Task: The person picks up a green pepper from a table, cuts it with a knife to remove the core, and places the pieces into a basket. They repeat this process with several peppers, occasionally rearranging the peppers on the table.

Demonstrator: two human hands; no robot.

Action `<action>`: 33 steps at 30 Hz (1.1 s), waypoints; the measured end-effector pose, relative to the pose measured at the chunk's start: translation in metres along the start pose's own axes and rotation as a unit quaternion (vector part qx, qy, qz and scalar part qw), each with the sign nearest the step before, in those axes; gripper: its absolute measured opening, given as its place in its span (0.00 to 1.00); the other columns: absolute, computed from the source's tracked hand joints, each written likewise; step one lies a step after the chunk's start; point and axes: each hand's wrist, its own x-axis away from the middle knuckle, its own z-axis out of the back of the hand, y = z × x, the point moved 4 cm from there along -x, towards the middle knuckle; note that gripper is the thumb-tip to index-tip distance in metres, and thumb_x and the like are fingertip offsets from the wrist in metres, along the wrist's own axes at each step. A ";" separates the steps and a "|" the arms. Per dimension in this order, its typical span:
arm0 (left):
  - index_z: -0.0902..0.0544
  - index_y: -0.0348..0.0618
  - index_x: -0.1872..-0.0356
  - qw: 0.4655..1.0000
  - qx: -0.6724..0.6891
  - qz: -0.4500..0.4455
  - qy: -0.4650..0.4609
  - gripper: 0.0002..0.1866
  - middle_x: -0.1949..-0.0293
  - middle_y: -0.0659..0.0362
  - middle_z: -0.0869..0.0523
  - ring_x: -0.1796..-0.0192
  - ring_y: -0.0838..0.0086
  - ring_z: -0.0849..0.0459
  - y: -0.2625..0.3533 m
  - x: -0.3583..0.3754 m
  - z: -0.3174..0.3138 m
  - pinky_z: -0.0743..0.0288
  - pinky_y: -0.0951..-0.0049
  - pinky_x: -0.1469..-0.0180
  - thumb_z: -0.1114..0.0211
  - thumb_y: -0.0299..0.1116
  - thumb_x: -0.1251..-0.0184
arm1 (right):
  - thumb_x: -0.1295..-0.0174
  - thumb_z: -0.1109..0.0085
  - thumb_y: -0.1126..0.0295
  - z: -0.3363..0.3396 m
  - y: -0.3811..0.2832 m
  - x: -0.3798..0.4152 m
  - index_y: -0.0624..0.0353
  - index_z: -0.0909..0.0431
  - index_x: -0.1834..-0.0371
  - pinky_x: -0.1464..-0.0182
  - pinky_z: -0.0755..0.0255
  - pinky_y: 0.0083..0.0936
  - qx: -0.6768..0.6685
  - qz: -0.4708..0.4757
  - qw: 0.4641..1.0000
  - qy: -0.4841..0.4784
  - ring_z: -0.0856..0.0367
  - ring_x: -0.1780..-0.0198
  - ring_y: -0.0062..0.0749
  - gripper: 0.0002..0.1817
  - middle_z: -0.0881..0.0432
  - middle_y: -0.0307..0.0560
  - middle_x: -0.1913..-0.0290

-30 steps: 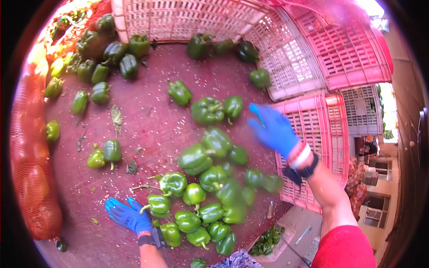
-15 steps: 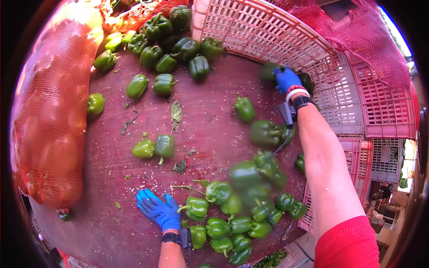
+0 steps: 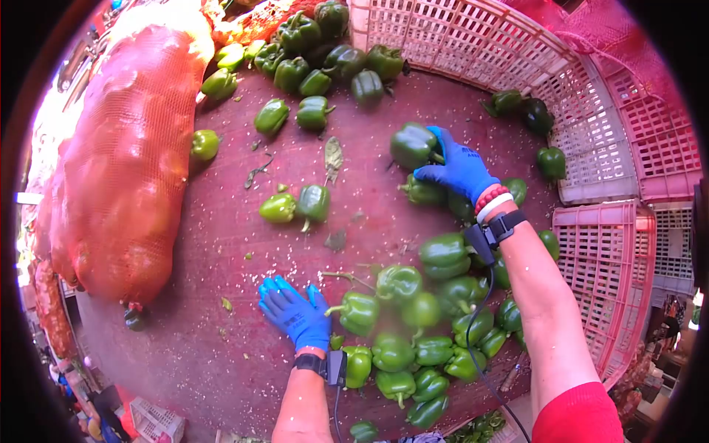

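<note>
My right hand (image 3: 461,168), in a blue glove, has its fingers and thumb around a dark green bell pepper (image 3: 412,145) over the upper middle of the table. Just below that hand lies another green pepper (image 3: 424,191); more beside it are partly covered by the hand and wrist. My left hand (image 3: 295,313), also blue-gloved, rests flat on the table with fingers stretched out and nothing in it. Touching or very near its right side is a green pepper with a long stem (image 3: 359,313), at the edge of a cluster of several peppers (image 3: 392,352).
A full red mesh sack (image 3: 125,162) lies along the left. Several peppers (image 3: 292,74) are heaped at the back. Plastic crates (image 3: 473,44) line the back and right (image 3: 598,280). Two peppers (image 3: 313,203) and a dry leaf (image 3: 333,159) lie mid-table. A cable (image 3: 484,354) hangs from my right wrist.
My right hand has come back from beside the crate toward the table's middle and now grips a bell pepper. My left hand stays flat on the table. The whole view has shifted.
</note>
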 end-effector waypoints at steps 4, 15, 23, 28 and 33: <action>0.40 0.32 0.24 1.000 0.002 -0.002 0.017 0.40 0.24 0.41 0.38 0.20 0.47 0.43 -0.001 0.002 0.001 0.52 0.42 0.20 0.40 0.49 0.29 | 0.51 0.26 0.44 -0.054 -0.018 0.018 0.45 0.36 0.25 0.39 0.24 0.46 0.121 0.064 0.989 -0.058 0.18 0.42 0.63 0.49 0.16 0.66 0.44; 0.27 0.36 0.33 0.941 0.329 -0.078 -0.033 0.27 0.30 0.43 0.28 0.26 0.49 0.32 -0.085 0.019 0.015 0.44 0.45 0.24 0.41 0.42 0.25 | 0.51 0.26 0.43 -0.176 -0.105 0.180 0.44 0.37 0.23 0.44 0.21 0.47 0.028 0.154 0.957 -0.246 0.14 0.48 0.58 0.51 0.14 0.61 0.48; 0.39 0.36 0.23 0.993 0.104 -0.046 -0.032 0.45 0.23 0.44 0.37 0.19 0.47 0.45 -0.174 0.116 0.026 0.56 0.44 0.18 0.35 0.52 0.35 | 0.42 0.28 0.48 -0.166 -0.191 0.122 0.42 0.26 0.29 0.40 0.22 0.47 0.167 0.291 0.942 -0.017 0.19 0.40 0.59 0.37 0.24 0.62 0.35; 0.38 0.36 0.23 0.990 0.126 -0.053 -0.036 0.46 0.23 0.43 0.37 0.19 0.47 0.45 -0.175 0.108 0.020 0.56 0.43 0.18 0.34 0.55 0.35 | 0.45 0.29 0.42 -0.204 -0.152 -0.010 0.42 0.26 0.29 0.34 0.29 0.48 0.254 0.155 0.954 -0.023 0.23 0.37 0.58 0.40 0.22 0.61 0.39; 0.37 0.36 0.23 0.987 0.154 -0.029 -0.046 0.46 0.23 0.43 0.37 0.19 0.46 0.45 -0.185 0.107 0.021 0.56 0.43 0.18 0.36 0.56 0.34 | 0.50 0.26 0.51 -0.253 -0.171 0.052 0.44 0.20 0.38 0.40 0.26 0.48 0.212 0.217 0.948 -0.099 0.24 0.41 0.56 0.33 0.22 0.58 0.44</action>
